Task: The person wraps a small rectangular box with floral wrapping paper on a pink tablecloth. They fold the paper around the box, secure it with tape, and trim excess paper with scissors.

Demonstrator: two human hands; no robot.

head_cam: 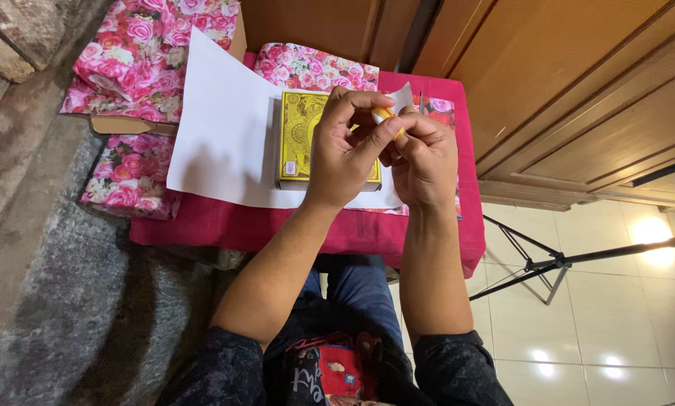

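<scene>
Both hands meet above the table: my left hand [345, 150] pinches a small yellow roll of tape [383, 115] between thumb and forefinger, and my right hand [425, 158] closes its fingertips on the same roll from the other side, as if picking at its edge. I hold it up near my eyes because the thing is tiny and mostly hidden by my fingers. Just below it lies a flat rectangular gold box [298, 139] with an ornate printed pattern, centred on a smooth white sheet of paper [221, 135], its plain side up. That sheet rests on a soft magenta tablecloth [225, 225]. Glossy rose-print wrapping paper [138, 53] is heaped, crumpled, at the far left.
</scene>
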